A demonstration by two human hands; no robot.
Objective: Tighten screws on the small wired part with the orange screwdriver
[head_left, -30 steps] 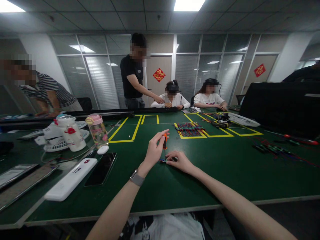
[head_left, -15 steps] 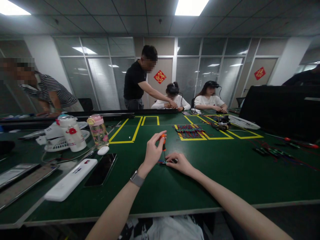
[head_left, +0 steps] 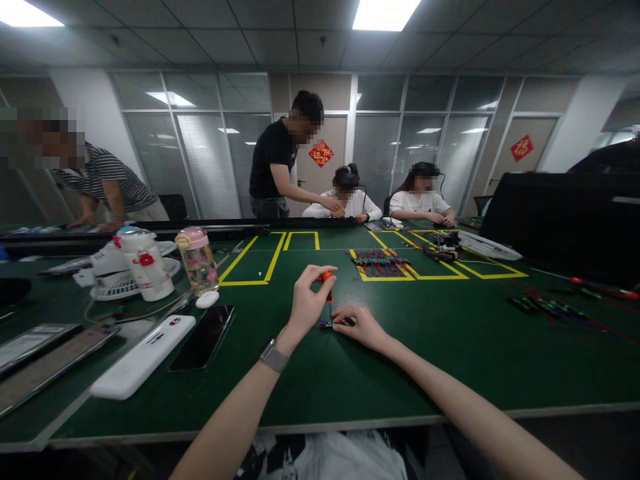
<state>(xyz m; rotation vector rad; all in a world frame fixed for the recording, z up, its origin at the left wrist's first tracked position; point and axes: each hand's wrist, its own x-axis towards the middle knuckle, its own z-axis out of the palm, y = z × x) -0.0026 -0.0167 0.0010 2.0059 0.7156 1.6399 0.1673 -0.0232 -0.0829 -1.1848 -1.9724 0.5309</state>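
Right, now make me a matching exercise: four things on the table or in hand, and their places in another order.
Things
1. orange-and-black screwdriver
2. small circuit board
3. black phone
4. pink-lidded bottle

Places
A. lying flat beside the long white case
B. at the fingertips of the right hand, on the green table
C. standing near the white bottle
D. held upright in the left hand

Right pairs: 1-D, 2-B, 3-A, 4-C
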